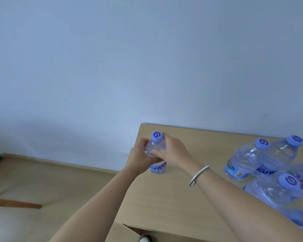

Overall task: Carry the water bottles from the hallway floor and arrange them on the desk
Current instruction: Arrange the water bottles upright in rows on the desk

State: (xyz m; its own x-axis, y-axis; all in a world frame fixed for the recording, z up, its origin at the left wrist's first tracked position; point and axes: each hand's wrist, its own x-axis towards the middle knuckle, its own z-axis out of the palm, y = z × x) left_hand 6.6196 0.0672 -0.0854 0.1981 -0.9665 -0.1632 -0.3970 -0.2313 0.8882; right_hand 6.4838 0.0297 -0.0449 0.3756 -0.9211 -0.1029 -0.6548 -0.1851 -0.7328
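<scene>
Clear blue-capped bottle [156,149] upright on desk [173,198], more bottles [262,159] right

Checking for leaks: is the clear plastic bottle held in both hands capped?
Capped: the clear plastic bottle, upright between left hand and right hand, wears its blue cap.

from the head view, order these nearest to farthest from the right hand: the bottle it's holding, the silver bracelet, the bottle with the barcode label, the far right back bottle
1. Held bottle, gripped by the right hand and left hand, at the desk's left edge.
2. Silver bracelet, on the right wrist.
3. Barcode-label bottle, standing toward the desk's right.
4. Far right back bottle, behind it, near the wall.
</scene>
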